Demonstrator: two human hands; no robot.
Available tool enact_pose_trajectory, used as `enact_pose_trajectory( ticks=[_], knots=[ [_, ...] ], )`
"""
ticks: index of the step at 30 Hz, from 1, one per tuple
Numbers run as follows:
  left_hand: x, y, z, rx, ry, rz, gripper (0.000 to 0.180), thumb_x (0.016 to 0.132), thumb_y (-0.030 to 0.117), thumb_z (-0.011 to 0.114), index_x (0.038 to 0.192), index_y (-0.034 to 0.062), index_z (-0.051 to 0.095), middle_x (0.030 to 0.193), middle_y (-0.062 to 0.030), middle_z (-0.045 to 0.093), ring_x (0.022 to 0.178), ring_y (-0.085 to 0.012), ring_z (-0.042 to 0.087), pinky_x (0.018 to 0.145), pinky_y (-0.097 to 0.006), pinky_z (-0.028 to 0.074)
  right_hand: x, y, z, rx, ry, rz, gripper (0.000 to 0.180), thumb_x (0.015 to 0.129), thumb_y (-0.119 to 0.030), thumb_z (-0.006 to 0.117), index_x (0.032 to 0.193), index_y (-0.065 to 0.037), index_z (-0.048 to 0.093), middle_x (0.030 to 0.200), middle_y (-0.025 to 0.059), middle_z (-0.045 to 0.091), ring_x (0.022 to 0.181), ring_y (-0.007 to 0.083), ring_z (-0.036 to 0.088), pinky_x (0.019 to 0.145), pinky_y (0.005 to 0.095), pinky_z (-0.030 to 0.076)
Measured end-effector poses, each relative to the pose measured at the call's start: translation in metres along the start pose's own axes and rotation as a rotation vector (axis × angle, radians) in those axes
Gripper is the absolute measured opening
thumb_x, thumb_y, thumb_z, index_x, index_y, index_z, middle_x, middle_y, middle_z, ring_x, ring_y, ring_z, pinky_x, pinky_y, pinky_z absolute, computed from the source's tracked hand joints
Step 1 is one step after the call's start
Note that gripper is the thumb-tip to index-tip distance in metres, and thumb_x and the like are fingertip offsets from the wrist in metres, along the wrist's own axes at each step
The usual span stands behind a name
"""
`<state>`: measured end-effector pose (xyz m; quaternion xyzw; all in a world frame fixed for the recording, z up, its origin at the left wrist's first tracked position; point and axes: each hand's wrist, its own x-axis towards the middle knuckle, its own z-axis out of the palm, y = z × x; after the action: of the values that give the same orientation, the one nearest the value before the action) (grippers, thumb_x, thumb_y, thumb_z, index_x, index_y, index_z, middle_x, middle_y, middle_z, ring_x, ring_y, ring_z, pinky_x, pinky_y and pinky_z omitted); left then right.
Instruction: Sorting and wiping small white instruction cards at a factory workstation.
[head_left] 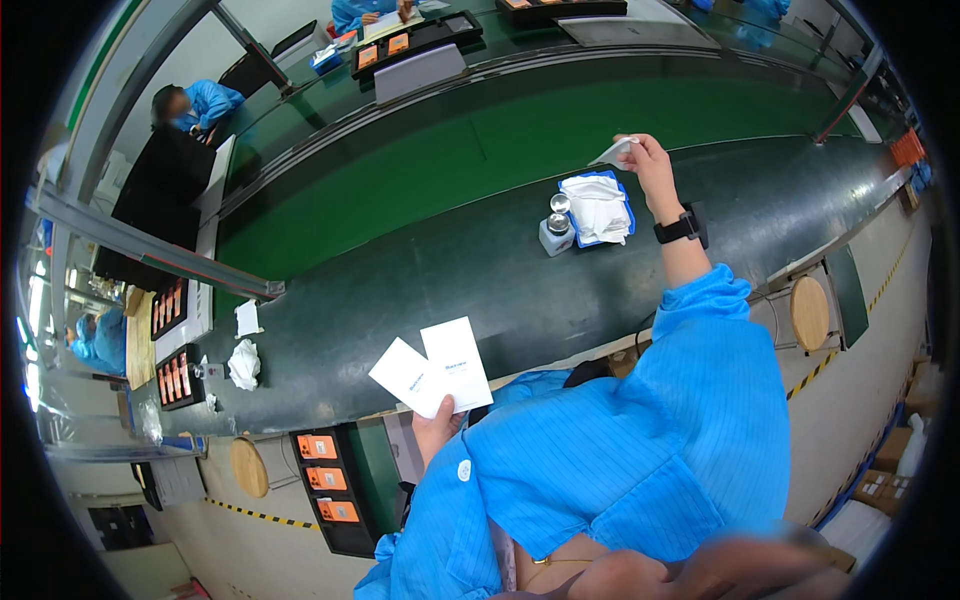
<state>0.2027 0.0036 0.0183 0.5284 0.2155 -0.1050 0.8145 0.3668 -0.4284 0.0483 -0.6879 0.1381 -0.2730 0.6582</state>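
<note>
From the head camera, the left hand (436,428) grips two white cards (432,373) by their lower edges, fingers closed on them, fanned just above the near edge of the dark green bench (400,290). The right hand (645,160) is raised over the far part of the bench, its fingertips pinched on a small white wipe (613,152); a black wristband (682,227) sits on that wrist above the blue sleeve (690,400).

Just below the right hand lies a blue tray (625,205) piled with white cloths (597,208), and touching its left side stand two small dispenser bottles (556,228) with metal tops (nothing lies between them and the hand). Well to the left, near the bench end, are crumpled white wipes (243,363) and black trays of orange parts (178,378). More orange parts sit on a rack (330,480) below the bench edge.

Beyond the bench runs a brighter green conveyor belt (520,130). Other people in blue coats (205,100) work on the far side. Round wooden stools (810,312) stand on a pale floor marked with yellow-black tape (258,515).
</note>
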Motion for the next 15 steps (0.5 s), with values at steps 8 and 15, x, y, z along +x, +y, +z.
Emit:
enact_pose_trajectory(
  ticks=[8,15],
  knots=[
    [0.0,-0.002,0.001,-0.007,0.005,0.014,0.041,0.078,-0.002,0.053,0.117,-0.0012,0.037,0.106,-0.0154,0.051,0.093,-0.0237,0.055,0.076,-0.032,0.049,-0.05,-0.014,0.023,-0.635,-0.558,-0.164,0.009,0.063,-0.001,0.053,0.072,-0.003,0.05,0.063,0.0094,0.052,0.06,0.0197,0.051,0.057,0.0277,0.04],
    [0.001,-0.003,-0.002,-0.02,-0.033,0.003,0.04,0.078,-0.001,0.054,0.115,-0.0013,0.039,0.106,-0.0147,0.052,0.092,-0.0235,0.055,0.075,-0.031,0.048,-0.048,0.046,0.053,-0.517,-0.6,-0.169,0.012,0.067,-0.004,0.053,0.078,-0.003,0.05,0.064,0.0101,0.052,0.061,0.0209,0.052,0.057,0.0298,0.041]
  ],
)
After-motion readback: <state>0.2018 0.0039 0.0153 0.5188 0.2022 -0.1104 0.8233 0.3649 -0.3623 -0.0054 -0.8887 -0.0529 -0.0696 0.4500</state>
